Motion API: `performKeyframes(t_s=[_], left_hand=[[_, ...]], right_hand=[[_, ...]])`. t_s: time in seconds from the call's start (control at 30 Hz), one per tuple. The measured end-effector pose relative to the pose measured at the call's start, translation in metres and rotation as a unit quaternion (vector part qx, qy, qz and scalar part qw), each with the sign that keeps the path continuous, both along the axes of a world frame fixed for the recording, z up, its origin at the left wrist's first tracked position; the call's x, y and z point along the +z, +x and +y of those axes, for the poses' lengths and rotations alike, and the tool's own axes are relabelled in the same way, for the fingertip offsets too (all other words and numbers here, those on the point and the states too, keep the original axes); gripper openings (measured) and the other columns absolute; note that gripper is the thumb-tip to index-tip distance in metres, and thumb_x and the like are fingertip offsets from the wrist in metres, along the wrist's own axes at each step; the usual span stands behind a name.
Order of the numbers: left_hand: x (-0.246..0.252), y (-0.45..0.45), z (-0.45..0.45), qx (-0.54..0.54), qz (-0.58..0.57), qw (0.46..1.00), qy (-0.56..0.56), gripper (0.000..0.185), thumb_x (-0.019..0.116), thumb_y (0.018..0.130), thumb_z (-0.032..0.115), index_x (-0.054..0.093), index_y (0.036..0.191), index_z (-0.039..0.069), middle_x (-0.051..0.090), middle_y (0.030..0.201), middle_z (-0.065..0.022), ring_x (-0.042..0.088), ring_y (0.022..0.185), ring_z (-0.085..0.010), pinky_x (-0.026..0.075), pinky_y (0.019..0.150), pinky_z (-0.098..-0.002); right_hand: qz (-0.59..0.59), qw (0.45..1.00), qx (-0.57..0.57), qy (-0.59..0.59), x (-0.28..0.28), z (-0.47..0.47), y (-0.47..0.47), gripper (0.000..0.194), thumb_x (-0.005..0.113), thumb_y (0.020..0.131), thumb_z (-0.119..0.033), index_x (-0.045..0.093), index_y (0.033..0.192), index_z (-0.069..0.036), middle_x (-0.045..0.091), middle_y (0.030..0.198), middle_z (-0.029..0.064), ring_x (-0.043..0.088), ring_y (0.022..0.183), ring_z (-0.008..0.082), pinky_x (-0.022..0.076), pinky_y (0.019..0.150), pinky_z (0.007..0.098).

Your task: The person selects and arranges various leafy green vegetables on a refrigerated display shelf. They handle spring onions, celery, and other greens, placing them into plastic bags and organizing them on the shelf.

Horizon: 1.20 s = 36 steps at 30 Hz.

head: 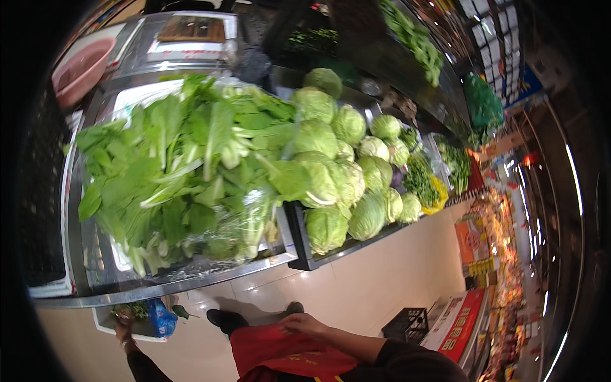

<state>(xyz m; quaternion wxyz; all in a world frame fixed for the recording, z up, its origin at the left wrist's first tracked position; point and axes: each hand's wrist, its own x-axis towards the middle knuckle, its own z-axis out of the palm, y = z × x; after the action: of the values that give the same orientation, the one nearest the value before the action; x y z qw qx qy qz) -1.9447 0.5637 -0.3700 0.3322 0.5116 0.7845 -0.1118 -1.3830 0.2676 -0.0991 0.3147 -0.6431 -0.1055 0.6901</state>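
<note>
At the lower left, my left hand [124,329] reaches down to a white foam box [102,323] on the floor. Dark leafy greens [137,309] and a blue plastic bag [162,317] lie in that box; whether the fingers grip any greens is too blurred to tell. My right hand [301,325] hovers in front of my red apron [286,351], its fingers curled together and nothing visible in them. Before me, a heap of leafy green vegetables [181,148], partly under clear plastic wrap [255,205], covers a metal-edged display counter [181,285].
Round cabbages [366,215] fill the stand alongside, bordered by a black corner edge [300,238]. A pink basin [86,71] and a wooden board [191,29] sit at the far left. A black crate [405,323] stands on the tiled floor [363,277]; a loose leaf [181,312] lies near the foam box.
</note>
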Motion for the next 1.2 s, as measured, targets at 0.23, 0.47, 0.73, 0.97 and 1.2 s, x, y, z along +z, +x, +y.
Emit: performKeyframes(t_s=[0.23,0.47,0.73,0.97,1.2], left_hand=[[0.109,0.125,-0.049,-0.157,-0.057,0.970,0.178,0.036,0.070,0.064,0.022,0.060,0.093,0.003,0.061,0.089,-0.0181,0.059,0.083,-0.0353,0.046,0.069,-0.0424],[0.222,0.347,-0.184,-0.140,-0.185,0.937,0.263,0.018,0.063,0.075,0.020,0.063,0.074,0.002,0.060,0.061,-0.0118,0.060,0.055,-0.0237,0.046,0.051,-0.0340],[0.333,0.594,-0.263,-0.141,-0.413,0.890,0.130,0.022,0.062,0.080,0.017,0.054,0.065,0.003,0.055,0.056,-0.0026,0.048,0.042,-0.0072,0.037,0.038,-0.0214],[0.395,0.777,-0.273,-0.255,-0.455,0.850,0.075,0.035,0.053,0.088,0.023,0.046,0.058,0.007,0.042,0.046,0.0030,0.038,0.039,-0.0034,0.027,0.036,-0.0199],[0.413,1.010,-0.278,-0.400,-0.576,0.710,-0.062,0.012,0.059,0.081,0.012,0.053,0.087,0.004,0.051,0.074,-0.0020,0.048,0.063,-0.0093,0.039,0.055,-0.0220]], right_hand=[[0.044,0.995,-0.055,0.065,0.014,-0.052,0.070,0.027,0.045,0.091,-0.015,0.049,0.114,0.000,0.059,0.104,0.0121,0.058,0.093,0.0180,0.0472,0.082,0.0277],[0.012,0.971,-0.197,0.136,0.032,-0.157,0.199,0.025,0.053,0.086,-0.014,0.055,0.106,0.001,0.062,0.096,0.0140,0.061,0.083,0.0187,0.0485,0.079,0.0300],[-0.019,0.908,-0.388,0.154,0.058,-0.269,0.335,0.022,0.053,0.086,-0.012,0.055,0.102,0.002,0.062,0.094,0.0160,0.061,0.080,0.0197,0.0494,0.076,0.0294],[-0.014,0.864,-0.476,0.162,0.058,-0.310,0.421,0.022,0.049,0.087,-0.010,0.054,0.105,0.002,0.062,0.098,0.0157,0.061,0.085,0.0200,0.0489,0.078,0.0304],[-0.085,0.775,-0.609,0.147,0.069,-0.365,0.506,0.024,0.046,0.088,-0.010,0.053,0.107,0.003,0.061,0.099,0.0168,0.060,0.088,0.0219,0.0485,0.079,0.0313]])
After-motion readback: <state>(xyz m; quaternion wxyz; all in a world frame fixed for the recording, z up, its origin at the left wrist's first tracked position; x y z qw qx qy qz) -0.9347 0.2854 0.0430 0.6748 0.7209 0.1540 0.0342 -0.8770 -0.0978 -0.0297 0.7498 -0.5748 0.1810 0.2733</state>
